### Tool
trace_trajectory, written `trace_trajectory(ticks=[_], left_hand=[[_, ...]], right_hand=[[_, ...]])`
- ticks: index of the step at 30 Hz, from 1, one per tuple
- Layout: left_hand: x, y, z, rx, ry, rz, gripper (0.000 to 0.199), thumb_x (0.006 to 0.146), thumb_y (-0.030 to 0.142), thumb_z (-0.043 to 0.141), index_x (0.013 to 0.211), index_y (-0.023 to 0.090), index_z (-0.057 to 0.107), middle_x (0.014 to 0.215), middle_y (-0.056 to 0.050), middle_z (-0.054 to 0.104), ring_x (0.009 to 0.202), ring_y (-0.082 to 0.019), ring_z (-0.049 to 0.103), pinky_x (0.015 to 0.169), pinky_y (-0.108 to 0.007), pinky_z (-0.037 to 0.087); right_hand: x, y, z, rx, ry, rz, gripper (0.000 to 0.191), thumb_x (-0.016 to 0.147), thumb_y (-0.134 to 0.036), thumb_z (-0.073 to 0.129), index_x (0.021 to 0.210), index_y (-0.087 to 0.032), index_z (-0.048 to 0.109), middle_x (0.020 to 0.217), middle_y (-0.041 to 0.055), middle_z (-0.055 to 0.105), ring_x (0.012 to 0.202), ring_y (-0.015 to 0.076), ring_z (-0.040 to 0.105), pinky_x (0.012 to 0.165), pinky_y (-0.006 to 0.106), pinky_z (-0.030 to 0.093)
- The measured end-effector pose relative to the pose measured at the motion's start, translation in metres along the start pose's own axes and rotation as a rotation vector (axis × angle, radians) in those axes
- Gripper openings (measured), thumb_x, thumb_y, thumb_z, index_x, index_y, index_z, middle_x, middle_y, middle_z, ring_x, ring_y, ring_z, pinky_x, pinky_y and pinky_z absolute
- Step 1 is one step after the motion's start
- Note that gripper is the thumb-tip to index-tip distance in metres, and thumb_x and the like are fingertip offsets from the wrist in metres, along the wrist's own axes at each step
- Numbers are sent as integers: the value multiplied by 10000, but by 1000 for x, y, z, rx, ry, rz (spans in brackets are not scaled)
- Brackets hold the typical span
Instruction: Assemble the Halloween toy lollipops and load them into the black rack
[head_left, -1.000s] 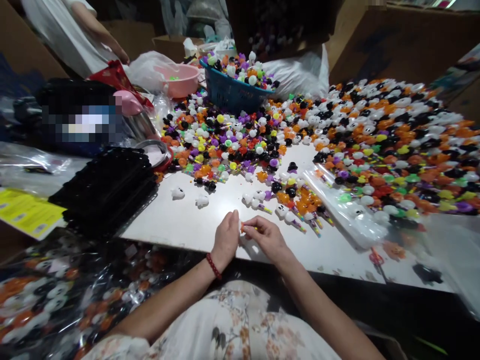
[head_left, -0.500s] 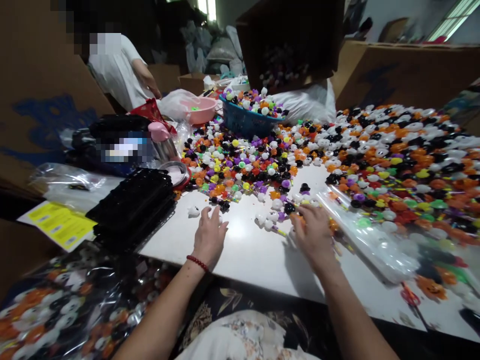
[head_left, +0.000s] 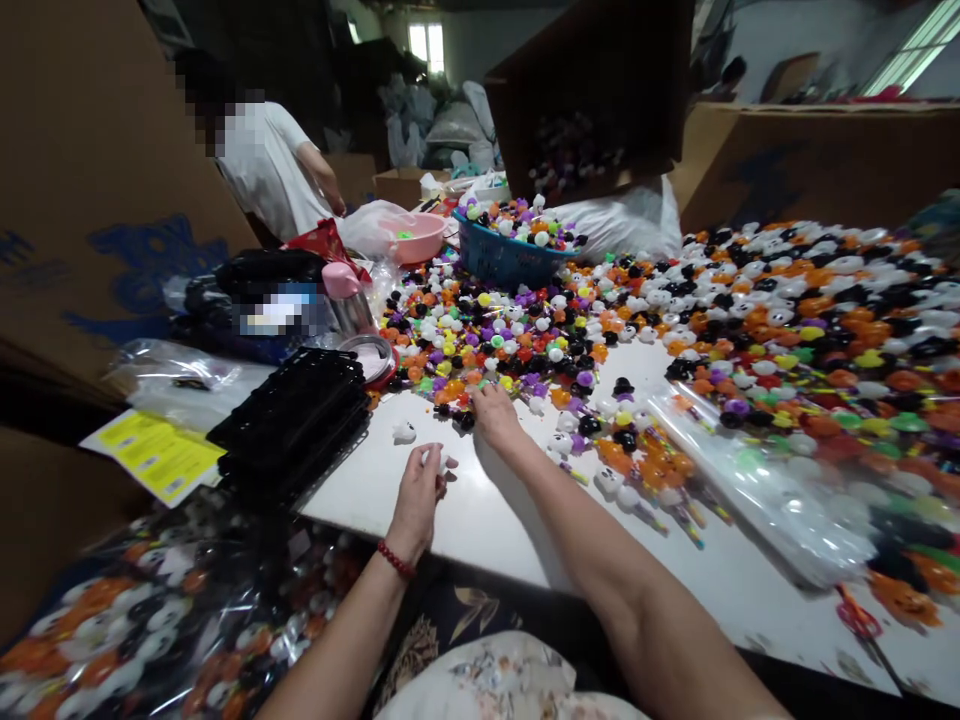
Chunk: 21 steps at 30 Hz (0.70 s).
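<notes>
One small white piece (head_left: 443, 462) pinched in fingertips of left hand (head_left: 417, 500): likely light, smooth, slippery (best held round its sides); beyond them, right hand (head_left: 497, 420), fingers curled at coloured pile (head_left: 497, 342), grip unclear

On the left of the white counter (head_left: 487, 520) lies a black stack (head_left: 292, 420), with a yellow-and-white sheet (head_left: 157, 452) beside it. Behind the stack stands a steel flask (head_left: 355, 312) with a pink lid (head_left: 341, 280), near a red packet (head_left: 322, 238) and a pink basin (head_left: 424, 245). Red-handled scissors (head_left: 859, 618) lie at the right near the edge. Farther back are a person in a white shirt (head_left: 270, 165), a blue-marked cardboard panel (head_left: 97, 150), a white sack (head_left: 634, 222), a brown carton (head_left: 825, 160) and a bright window (head_left: 426, 45).
</notes>
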<state>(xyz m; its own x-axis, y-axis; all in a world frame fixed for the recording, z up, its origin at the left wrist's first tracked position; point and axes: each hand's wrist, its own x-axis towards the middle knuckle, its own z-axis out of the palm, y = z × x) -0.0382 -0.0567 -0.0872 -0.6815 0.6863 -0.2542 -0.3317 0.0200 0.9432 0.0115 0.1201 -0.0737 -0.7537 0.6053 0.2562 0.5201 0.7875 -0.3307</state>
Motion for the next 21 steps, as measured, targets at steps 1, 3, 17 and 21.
trace_trajectory(ticks=[1, 3, 17, 21], left_hand=[[0, 3, 1, -108, -28, -36, 408, 822, 533, 638, 1000, 180, 539, 839, -44, 652, 580, -71, 514, 464, -146, 337], [-1, 9, 3, -296, -76, -103, 397, 794, 491, 699, 929, 154, 539, 849, -67, 662, 572, -59, 513, 456, -135, 339], [-21, -1, 42, -179, -11, 15, 509, 815, 684, 557, 867, 179, 520, 623, 29, 565, 489, -84, 519, 458, -189, 434], [-30, -4, 51, 6, -79, 89, 509, 847, 701, 483, 837, 192, 493, 571, 44, 536, 439, -81, 475, 412, -186, 384]], right_hand=[[3, 2, 0, 4, -5, 13, 322, 874, -18, 453, 1130, -116, 622, 1038, 164, 631, 1029, 293, 491, 900, 409, 414], [1, 5, -2, 18, -8, 49, 276, 868, -22, 464, 1072, -116, 624, 1036, 159, 632, 1032, 286, 499, 907, 406, 409], [-161, -22, -65, 546, 38, -33, 257, 985, -225, 458, 1173, -179, 627, 896, 72, 619, 807, 184, 600, 747, 299, 485], [-167, -19, -71, 528, 80, -26, 252, 993, -227, 443, 1148, -175, 634, 883, 73, 607, 782, 184, 587, 735, 303, 480]])
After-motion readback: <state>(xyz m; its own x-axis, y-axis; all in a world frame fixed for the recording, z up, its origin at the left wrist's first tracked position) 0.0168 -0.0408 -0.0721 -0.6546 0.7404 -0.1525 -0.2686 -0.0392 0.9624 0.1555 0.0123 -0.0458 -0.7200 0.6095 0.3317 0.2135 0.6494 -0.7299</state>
